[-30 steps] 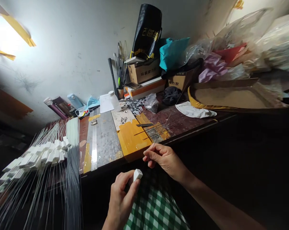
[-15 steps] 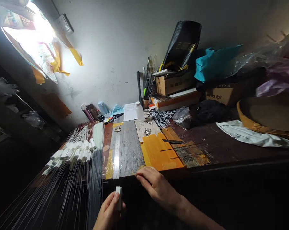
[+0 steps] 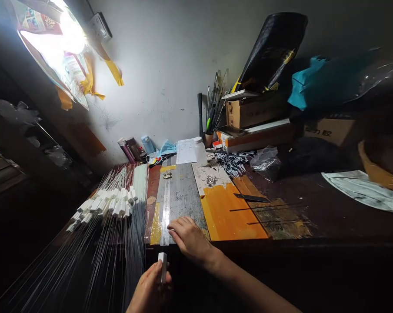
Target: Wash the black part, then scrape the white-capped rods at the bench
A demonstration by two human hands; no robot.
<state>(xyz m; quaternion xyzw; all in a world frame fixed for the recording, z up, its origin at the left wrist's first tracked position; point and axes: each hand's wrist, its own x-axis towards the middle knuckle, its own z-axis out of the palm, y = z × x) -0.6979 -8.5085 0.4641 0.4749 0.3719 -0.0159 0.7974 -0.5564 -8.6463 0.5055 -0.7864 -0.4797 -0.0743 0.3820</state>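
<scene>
My left hand [image 3: 149, 289] is low in front of me, closed around a small white block [image 3: 163, 265] held upright. My right hand [image 3: 190, 239] reaches over the table's front edge, fingers curled down on the grey metal plate [image 3: 183, 200] beside a steel ruler [image 3: 165, 208]. What the fingers pinch, if anything, I cannot make out. To the left lies a fan of thin wires [image 3: 95, 252] tipped with white blocks [image 3: 107, 206].
An orange taped patch [image 3: 229, 213] with thin black rods [image 3: 264, 208] lies right of the plate. At the back stand a white bottle [image 3: 200, 152], a cup of tools [image 3: 211, 117], cardboard boxes [image 3: 251, 113] and bags. A bright lamp [image 3: 59, 43] shines upper left.
The view has swung left. My right hand has moved from holding a thin rod in the air down and left onto the grey plate. My left hand has turned the white block upright.
</scene>
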